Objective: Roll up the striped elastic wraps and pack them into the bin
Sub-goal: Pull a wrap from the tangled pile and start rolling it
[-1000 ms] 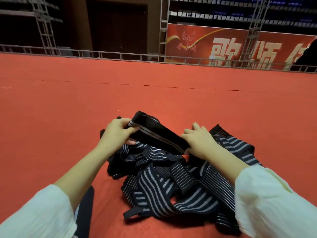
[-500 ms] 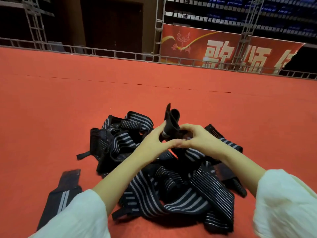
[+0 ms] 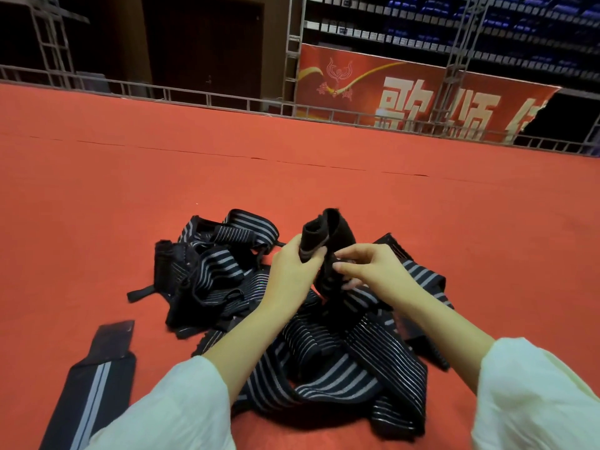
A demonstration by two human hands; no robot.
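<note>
On open red carpet (image 3: 130, 206), striped wraps (image 3: 324, 368)

A red carpet (image 3: 97, 196) covers the floor, with a thin seam (image 3: 227, 156) running left to right across its far part. At its far edge stands a low metal railing (image 3: 194, 96). Beyond it, on the right, hangs a red banner (image 3: 363, 82) with large pale characters, beside a metal truss (image 3: 293, 43). A dark doorway (image 3: 201, 43) lies far left of it, and rows of blue seats (image 3: 422, 11) are above.
</note>
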